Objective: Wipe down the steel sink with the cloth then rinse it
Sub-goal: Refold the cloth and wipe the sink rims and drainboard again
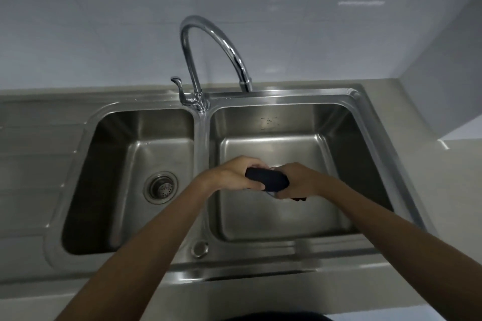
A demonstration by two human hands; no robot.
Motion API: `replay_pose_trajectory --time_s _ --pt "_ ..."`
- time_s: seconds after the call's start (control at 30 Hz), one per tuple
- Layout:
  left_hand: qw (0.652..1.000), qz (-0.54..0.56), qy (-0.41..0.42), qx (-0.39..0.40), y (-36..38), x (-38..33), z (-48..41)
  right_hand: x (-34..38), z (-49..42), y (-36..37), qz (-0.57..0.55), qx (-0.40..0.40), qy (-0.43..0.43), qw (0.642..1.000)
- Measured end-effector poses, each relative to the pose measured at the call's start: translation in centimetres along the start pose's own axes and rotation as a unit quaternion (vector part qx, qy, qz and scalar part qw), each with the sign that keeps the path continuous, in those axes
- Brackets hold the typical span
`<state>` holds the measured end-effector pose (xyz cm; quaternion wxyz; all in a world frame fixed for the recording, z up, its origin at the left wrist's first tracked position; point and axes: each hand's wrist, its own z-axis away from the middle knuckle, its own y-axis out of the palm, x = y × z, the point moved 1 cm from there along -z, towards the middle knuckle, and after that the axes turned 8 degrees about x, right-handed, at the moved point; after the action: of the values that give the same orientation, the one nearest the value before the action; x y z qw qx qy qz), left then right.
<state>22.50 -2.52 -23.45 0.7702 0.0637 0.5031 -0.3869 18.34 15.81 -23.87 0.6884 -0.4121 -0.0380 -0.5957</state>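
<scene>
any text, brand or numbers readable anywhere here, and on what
None can be read.
The sink, the faucet and the dark cloth show no legible print.
Faint marks on the right basin's back wall look like specks or droplets, too blurred to tell.

Left basin point(125, 164) open; faucet point(208, 55) arches over divider.

Brushed steel sink point(365, 122), glossy chrome faucet point(208, 34), dark matt cloth point(268, 179), seemingly glazed wall tiles point(104, 21).

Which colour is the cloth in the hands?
Black or very dark, seen in the head view: the cloth is bunched between both hands over the right basin.
</scene>
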Motion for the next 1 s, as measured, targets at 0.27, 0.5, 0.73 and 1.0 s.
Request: replay_pose_trajectory --time_s 0.27,0.5,0.73,1.0 --pt "0.938 -0.333 0.025 -0.095 -0.2 -1.0 -3.6 -1.8 -0.8 -3.2 0.036 -0.008 0.068 0.997" --pt "0.789 -0.529 0.056 -0.306 3.2 -1.0 -4.3 -2.5 0.9 -4.6 -0.296 0.192 0.033 0.935" --pt "0.778 -0.567 0.08 -0.26 0.7 -1.4 -5.9 -1.7 -0.4 -3.0 -0.158 0.068 0.039 0.984" --pt "0.911 -0.381 -0.115 -0.11 1.6 -4.2 -6.3 -2.1 -0.5 -2.6 0.304 -0.202 0.043 0.93"
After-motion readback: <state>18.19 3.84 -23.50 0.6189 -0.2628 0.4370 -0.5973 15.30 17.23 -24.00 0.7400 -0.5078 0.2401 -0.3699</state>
